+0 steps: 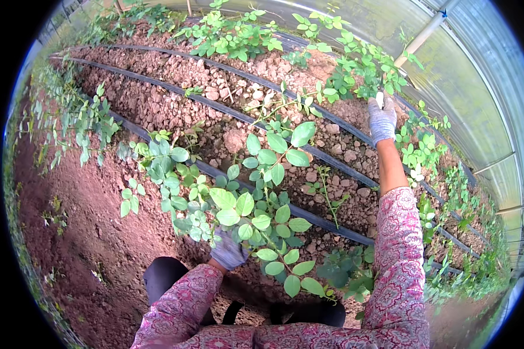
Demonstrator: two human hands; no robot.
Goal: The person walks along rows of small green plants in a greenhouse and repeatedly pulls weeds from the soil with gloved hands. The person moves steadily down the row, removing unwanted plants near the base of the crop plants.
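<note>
My right hand (382,115), in a grey knit glove, reaches out to the far side of the bed. Its fingers are closed around a small tool with a white handle (379,99); leaves hide most of its working end. Just beyond it stands a leafy rose bush (353,72). Close to my body, my left hand (229,249), gloved too, is low beside a nearer rose plant (266,209). Foliage covers its fingers, so whether they grip a stem does not show.
Black drip irrigation lines (227,111) run lengthwise over the cloddy reddish soil (192,85). Beyond the bed rise a translucent plastic greenhouse wall (467,96) and a slanted pole (423,37). More rose plants (238,37) grow along the far edge. A bare soil path (87,244) lies to the left.
</note>
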